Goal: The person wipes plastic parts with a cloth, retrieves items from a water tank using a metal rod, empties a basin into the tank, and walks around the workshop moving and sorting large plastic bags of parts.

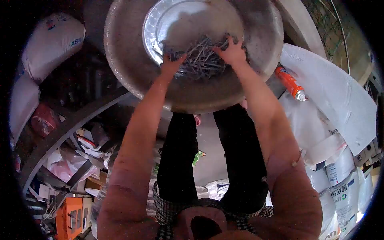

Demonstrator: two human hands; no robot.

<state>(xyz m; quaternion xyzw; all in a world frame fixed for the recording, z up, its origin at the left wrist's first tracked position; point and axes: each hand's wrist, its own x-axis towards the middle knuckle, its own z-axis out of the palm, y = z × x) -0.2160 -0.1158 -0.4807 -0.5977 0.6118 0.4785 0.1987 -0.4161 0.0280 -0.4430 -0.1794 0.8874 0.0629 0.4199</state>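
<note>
Head cam view: biggest thing by far is the wide grey basin (114,52), running all around both hands. Right of the right hand (233,52), past the rim, there's a big white sheet (340,100), with white sacks (340,192) nearer the body. On the far left of the left hand (172,64), a dark curved rail (76,120) cuts across in front of the clutter, and an orange box (68,218) sits low beyond it. Smaller stuff: an orange-red can (290,83) just outside the rim on the right-hand side.

Basin's top edge is cut off by the frame, the rim partly disappears behind the forearms, and the corners go black.

Counts: one basin, one can, two hands, and one pile of thin grey pieces (204,58) lying in the basin between the hands, too tangled to count. Might be metal, hard to say in this light. Both hands are spread at the pile's edges, thumbs well apart from the fingers.
</note>
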